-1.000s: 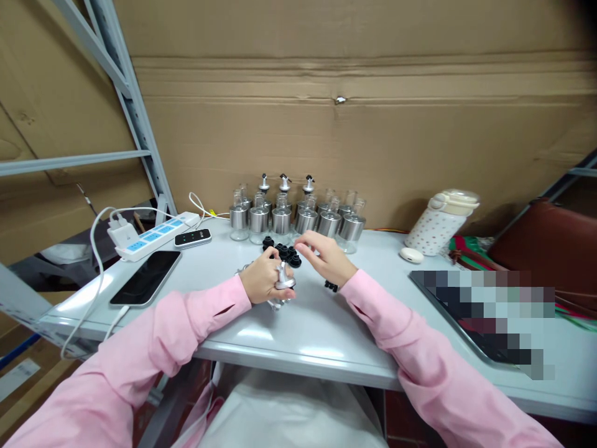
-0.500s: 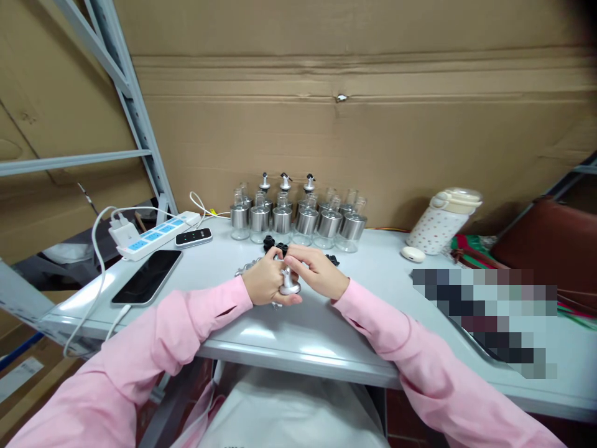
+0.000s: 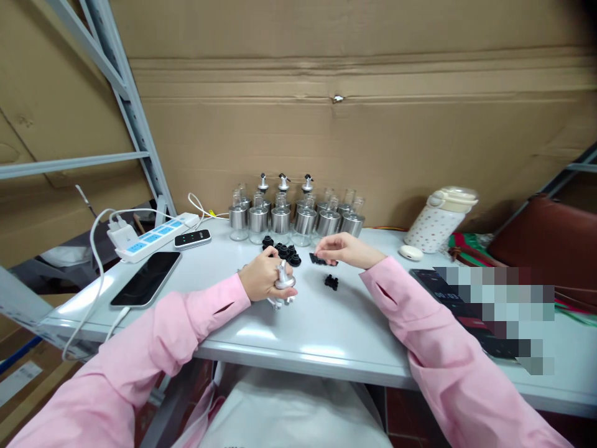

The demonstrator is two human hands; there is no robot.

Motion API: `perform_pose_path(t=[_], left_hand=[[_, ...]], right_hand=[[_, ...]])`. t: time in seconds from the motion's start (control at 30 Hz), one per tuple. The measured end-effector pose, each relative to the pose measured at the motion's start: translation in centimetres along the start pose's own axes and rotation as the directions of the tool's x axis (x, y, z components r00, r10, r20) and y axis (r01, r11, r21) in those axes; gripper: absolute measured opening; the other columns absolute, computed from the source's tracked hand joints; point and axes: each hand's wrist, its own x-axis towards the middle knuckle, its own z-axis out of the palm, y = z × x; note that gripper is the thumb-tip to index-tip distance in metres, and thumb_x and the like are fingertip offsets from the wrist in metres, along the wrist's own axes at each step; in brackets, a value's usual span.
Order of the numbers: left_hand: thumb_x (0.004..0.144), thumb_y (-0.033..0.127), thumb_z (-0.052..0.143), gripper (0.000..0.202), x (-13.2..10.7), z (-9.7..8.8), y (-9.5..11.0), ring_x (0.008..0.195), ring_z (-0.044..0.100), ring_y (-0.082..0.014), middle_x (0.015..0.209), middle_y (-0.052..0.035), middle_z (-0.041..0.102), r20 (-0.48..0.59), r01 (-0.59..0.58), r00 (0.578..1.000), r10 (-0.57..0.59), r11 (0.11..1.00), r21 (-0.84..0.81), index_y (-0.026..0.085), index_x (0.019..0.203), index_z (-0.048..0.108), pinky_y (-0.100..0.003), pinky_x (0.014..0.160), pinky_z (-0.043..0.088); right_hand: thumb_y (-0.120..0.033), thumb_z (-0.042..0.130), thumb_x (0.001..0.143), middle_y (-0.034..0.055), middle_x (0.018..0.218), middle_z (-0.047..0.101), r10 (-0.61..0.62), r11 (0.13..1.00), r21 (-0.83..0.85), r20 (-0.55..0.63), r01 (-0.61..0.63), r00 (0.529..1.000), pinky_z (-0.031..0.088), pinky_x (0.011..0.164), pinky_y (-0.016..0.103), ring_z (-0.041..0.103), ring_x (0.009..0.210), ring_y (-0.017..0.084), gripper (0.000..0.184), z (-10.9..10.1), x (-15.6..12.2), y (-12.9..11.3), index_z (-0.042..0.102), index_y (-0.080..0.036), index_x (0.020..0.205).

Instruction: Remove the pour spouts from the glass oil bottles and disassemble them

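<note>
While spout [image 3: 285,275] is being gripped by left hand [image 3: 262,277], black parts [image 3: 320,260] far-right being partly covered by right hand [image 3: 349,250]; pinch unclear.

The silver spout piece [image 3: 285,277] has a smooth, shiny surface; whether it is metal or coated plastic, I cannot tell. The bottles [image 3: 280,218] are of clear, glossy glass, with bands [image 3: 305,221] of brushed-looking metal. The black stoppers [image 3: 282,250] look like rubber or plastic, and the small black parts [image 3: 331,282] like plastic. The bench [image 3: 298,339] is smooth and glossy, the wall [image 3: 326,143] is matt, creased cardboard, and the sleeves [image 3: 181,326] are matt, wrinkled cloth.
</note>
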Motion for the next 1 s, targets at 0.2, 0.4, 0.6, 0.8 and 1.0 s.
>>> perform_pose_path(t=[0.2, 0.4, 0.6, 0.8, 1.0], left_hand=[[0.084, 0.066, 0.013, 0.061, 0.1, 0.1, 0.1, 0.052, 0.039, -0.0100, 0.054, 0.0028, 0.050, -0.026, -0.018, 1.000, 0.018, 1.000, -0.013, 0.017, 0.058, 0.040, -0.032, 0.073, 0.029], [0.084, 0.061, 0.024, 0.054, 0.0, 0.0, 0.2, 0.053, 0.039, -0.0096, 0.055, 0.0033, 0.050, 0.013, 0.024, 1.000, -0.024, 1.000, -0.011, 0.017, 0.059, 0.041, -0.032, 0.076, 0.029], [0.085, 0.059, 0.022, 0.055, 0.1, 0.2, 0.2, 0.054, 0.041, -0.0102, 0.057, 0.0020, 0.053, 0.033, 0.001, 0.999, -0.001, 1.000, 0.003, 0.017, 0.058, 0.043, -0.032, 0.075, 0.029], [0.085, 0.061, 0.018, 0.058, 0.1, 0.2, 0.2, 0.053, 0.039, -0.0098, 0.055, 0.0023, 0.052, 0.007, -0.014, 1.000, 0.015, 1.000, -0.025, 0.016, 0.057, 0.042, -0.032, 0.074, 0.027], [0.085, 0.060, 0.021, 0.056, 0.0, 0.2, 0.2, 0.052, 0.037, -0.0096, 0.054, 0.0030, 0.050, 0.008, -0.007, 1.000, 0.008, 0.999, -0.039, 0.016, 0.057, 0.041, -0.031, 0.074, 0.027]], right_hand=[[-0.031, 0.063, 0.060, -0.0029, 0.048, 0.054, 0.264, 0.949, -0.208, 0.108, -0.238, 0.958, 0.041, 0.050, 0.023, 0.049, 0.046, 0.008, 0.018, -2.0, -0.3, 2.8, 0.055, -0.015, 0.062], [-0.028, 0.061, 0.062, -0.0006, 0.052, 0.058, 0.400, 0.875, -0.321, 0.055, -0.363, 0.915, 0.043, 0.049, 0.024, 0.055, 0.049, 0.011, 0.012, -2.8, -0.7, 3.5, 0.055, -0.018, 0.058], [-0.033, 0.071, 0.050, 0.0012, 0.060, 0.063, 0.554, 0.798, -0.384, 0.166, -0.465, 0.816, 0.045, 0.049, 0.023, 0.057, 0.055, 0.012, 0.022, -3.9, -2.0, 3.2, 0.062, -0.019, 0.065], [-0.028, 0.071, 0.044, -0.0066, 0.049, 0.052, 0.455, 0.858, -0.388, 0.267, -0.337, 0.850, 0.033, 0.042, 0.019, 0.042, 0.045, 0.006, 0.024, -2.5, -1.4, 3.3, 0.060, -0.018, 0.062], [-0.024, 0.064, 0.050, -0.0044, 0.052, 0.056, 0.371, 0.856, -0.454, 0.206, -0.248, 0.905, 0.035, 0.047, 0.019, 0.047, 0.049, 0.007, 0.013, -2.7, -0.9, 3.9, 0.060, -0.017, 0.061]])
